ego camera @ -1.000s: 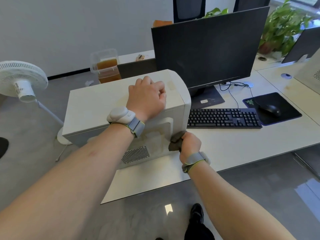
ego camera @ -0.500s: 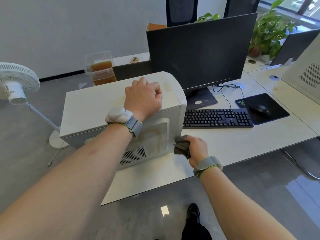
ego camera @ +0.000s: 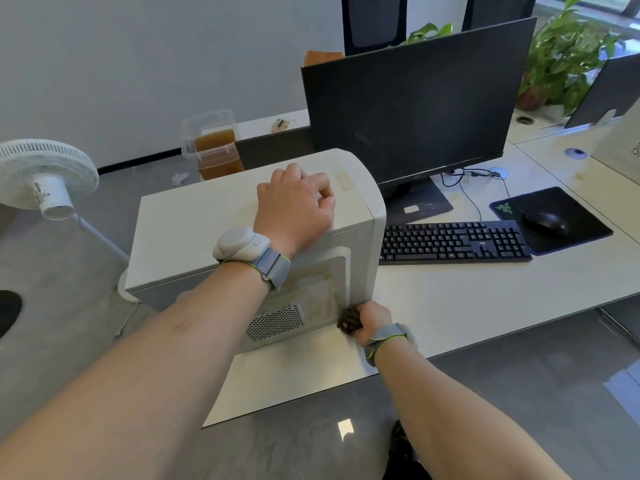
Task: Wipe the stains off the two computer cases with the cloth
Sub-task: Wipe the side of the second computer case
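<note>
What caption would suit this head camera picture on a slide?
Left hand rests on top of a white computer case while the right hand presses a dark cloth against its lower corner.

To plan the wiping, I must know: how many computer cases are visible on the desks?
2. One white computer case stands at the desk's left end, under the left hand. A second case shows partly at the far right edge, mostly cut off.
</note>
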Demonstrator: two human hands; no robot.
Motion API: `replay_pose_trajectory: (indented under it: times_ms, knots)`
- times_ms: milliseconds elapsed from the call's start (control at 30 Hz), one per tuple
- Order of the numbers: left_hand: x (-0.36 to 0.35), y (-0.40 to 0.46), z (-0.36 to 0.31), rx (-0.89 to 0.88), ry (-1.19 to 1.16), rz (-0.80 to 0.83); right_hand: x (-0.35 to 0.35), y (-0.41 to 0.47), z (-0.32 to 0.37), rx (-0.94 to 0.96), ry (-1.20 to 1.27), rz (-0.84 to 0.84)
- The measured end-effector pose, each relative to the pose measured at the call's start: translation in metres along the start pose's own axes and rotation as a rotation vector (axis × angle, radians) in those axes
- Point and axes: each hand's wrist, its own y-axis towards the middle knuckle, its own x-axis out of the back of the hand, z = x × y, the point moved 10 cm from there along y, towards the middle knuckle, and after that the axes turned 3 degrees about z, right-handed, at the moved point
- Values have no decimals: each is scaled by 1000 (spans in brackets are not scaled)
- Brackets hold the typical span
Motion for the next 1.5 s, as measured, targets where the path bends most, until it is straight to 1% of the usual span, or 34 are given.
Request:
replay_pose_trajectory:
  times_ms: [133, 200, 300, 433, 500, 567, 633, 700, 767, 800, 833, 867, 900, 967, 1033, 1067, 1100, 1133, 1167, 1200, 1233, 1267, 1333, 1400, 1433, 1500]
  knots:
    - [-2, 0, 1, 5, 8, 11, -5, -25, 17, -20, 20, 5]
    - [-3, 0, 2, 10, -2, 19, -13, -51, 37, 45, 8, 27]
    - [-3, 0, 1, 11, -7, 39, -17, -103, 77, 233, -10, 6]
    - [-5, 1, 4, 44, -38, 89, -28, -169, 137, 588, -39, 46]
    - [-4, 1, 14, 117, -170, 137, -36, -195, 158, 745, -143, 42]
    - [-4, 4, 24, 182, -433, 178, -39, -209, 169, 852, -345, -39]
    - [-2, -1, 30, 229, -691, 235, -44, -222, 164, 938, -540, -133]
    - [1, -4, 35, 255, -814, 268, -64, -234, 150, 1062, -756, -170]
    - [5, -6, 39, 277, -880, 261, -97, -242, 129, 1180, -966, -72]
    - [5, -7, 43, 299, -914, 248, -108, -242, 121, 1184, -1007, -7]
    - [6, -8, 47, 323, -945, 235, -112, -240, 119, 1160, -978, 39]
    - [6, -8, 51, 343, -966, 230, -110, -239, 123, 1124, -896, 57]
    - [5, -10, 54, 342, -965, 243, -101, -239, 129, 1098, -794, 32]
    - [9, -12, 61, 308, -894, 276, -79, -248, 152, 1120, -633, -62]
    - [16, -20, 71, 278, -824, 290, -64, -259, 177, 1184, -618, -161]
    - [21, -23, 76, 274, -796, 273, -64, -264, 192, 1235, -686, -203]
    - [29, -27, 85, 276, -752, 232, -71, -266, 207, 1287, -815, -249]
    - [37, -31, 98, 284, -648, 172, -83, -266, 216, 1323, -968, -289]
    - [47, -35, 109, 269, -487, 110, -95, -266, 223, 1343, -1092, -315]
    - [55, -41, 118, 244, -315, 68, -109, -263, 223, 1362, -1175, -301]
    - [59, -46, 124, 216, -196, 41, -124, -261, 219, 1389, -1221, -248]
    - [60, -52, 132, 212, -145, 30, -140, -261, 209, 1417, -1246, -164]
    - [55, -60, 147, 268, -176, 27, -167, -263, 178, 1495, -1277, -11]
    - [49, -60, 155, 317, -248, 8, -189, -273, 150, 1591, -1303, 71]
    - [47, -60, 160, 363, -317, -15, -202, -278, 136, 1625, -1313, 118]
    - [47, -61, 173, 474, -531, -78, -227, -289, 114, 1676, -1323, 231]
